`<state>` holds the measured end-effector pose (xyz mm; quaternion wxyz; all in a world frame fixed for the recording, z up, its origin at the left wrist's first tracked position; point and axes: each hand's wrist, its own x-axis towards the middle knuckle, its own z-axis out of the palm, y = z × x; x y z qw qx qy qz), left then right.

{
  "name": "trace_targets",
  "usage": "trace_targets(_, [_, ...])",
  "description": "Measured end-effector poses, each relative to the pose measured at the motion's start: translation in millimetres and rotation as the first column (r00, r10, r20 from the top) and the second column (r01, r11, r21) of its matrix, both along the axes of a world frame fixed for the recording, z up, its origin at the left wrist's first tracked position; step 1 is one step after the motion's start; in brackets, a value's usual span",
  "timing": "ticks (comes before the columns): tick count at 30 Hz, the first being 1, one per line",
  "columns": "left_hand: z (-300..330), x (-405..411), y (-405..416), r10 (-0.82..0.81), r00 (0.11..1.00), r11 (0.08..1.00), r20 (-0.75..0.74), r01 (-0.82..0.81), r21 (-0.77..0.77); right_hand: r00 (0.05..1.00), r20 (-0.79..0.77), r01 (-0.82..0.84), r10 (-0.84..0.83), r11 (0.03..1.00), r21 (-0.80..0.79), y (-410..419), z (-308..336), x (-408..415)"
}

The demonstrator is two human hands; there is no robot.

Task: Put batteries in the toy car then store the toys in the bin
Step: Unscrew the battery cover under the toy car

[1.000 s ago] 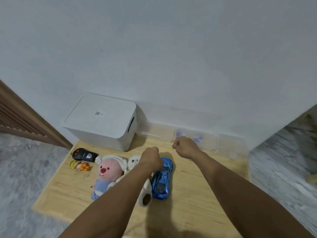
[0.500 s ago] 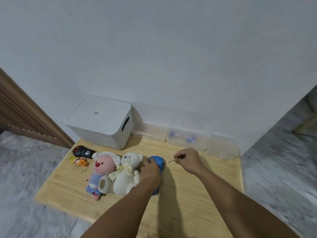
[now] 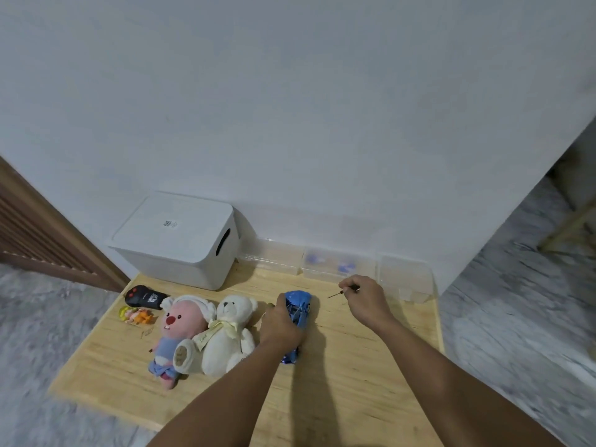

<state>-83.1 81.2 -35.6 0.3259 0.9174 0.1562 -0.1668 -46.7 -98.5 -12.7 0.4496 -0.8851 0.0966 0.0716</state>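
Here, seen from the head camera, a person's left hand [image 3: 281,324] grips a blue toy car [image 3: 298,309] lying on a pale wooden table [image 3: 348,391], fingers curled over its body. Just right of the car, the right hand [image 3: 366,298] pinches a thin screwdriver [image 3: 342,291] whose tip points back toward the car without touching it. Left of the car lie a white teddy bear [image 3: 230,333], a pink plush [image 3: 179,330], a black remote [image 3: 142,296] and a small orange figure [image 3: 137,316]; behind and left of the car stands a closed white bin [image 3: 180,240], with clear plastic boxes [image 3: 338,264] behind it along the wall.
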Motion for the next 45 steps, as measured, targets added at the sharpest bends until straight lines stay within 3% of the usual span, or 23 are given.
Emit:
trace_targets(2, [11, 9, 0, 0.155, 0.988, 0.951, -0.002, -0.15, -0.27, 0.996, 0.036, 0.08, -0.083, 0.994, 0.074, -2, 10, 4])
trace_targets(5, [31, 25, 1, 0.338, 0.913, 0.653, -0.227, -0.401, -0.642, 0.978, 0.086, 0.176, -0.192, 0.97, 0.169, -1, 30, 12])
trace_targets(6, [37, 29, 1, 0.326, 0.902, 0.574, -0.282, -0.426, -0.699, 0.971, 0.096, 0.198, -0.22, 0.96, 0.196, 0, 37, 14])
trace_targets(11, [62, 41, 2, 0.248, 0.901, 0.358, -0.357, -0.428, -0.83, 0.945, 0.142, 0.243, -0.294, 0.923, 0.299, 5, 62, 25])
trace_targets(13, [71, 45, 1, 0.222, 0.91, 0.32, -0.35, -0.407, -0.855, 0.935, 0.158, 0.245, -0.318, 0.9, 0.36, 8, 70, 28])
trace_targets(24, [95, 58, -14, 0.262, 0.925, 0.319, -0.275, -0.352, -0.88, 0.898, 0.295, 0.171, -0.326, 0.877, 0.448, 17, 108, 36])
trace_targets(34, [110, 64, -24, 0.383, 0.922, 0.47, -0.063, -0.253, -0.845, 0.876, 0.376, 0.14, -0.303, 0.905, 0.402, 20, 126, 44])
trace_targets(41, [124, 60, -29, 0.312, 0.934, 0.608, 0.176, -0.054, -0.792, 0.861, 0.428, 0.105, -0.275, 0.92, 0.378, 23, 130, 45])
trace_targets(45, [128, 59, -29, 0.272, 0.936, 0.629, 0.225, 0.004, -0.777, 0.853, 0.447, 0.094, -0.268, 0.922, 0.375, 24, 131, 45])
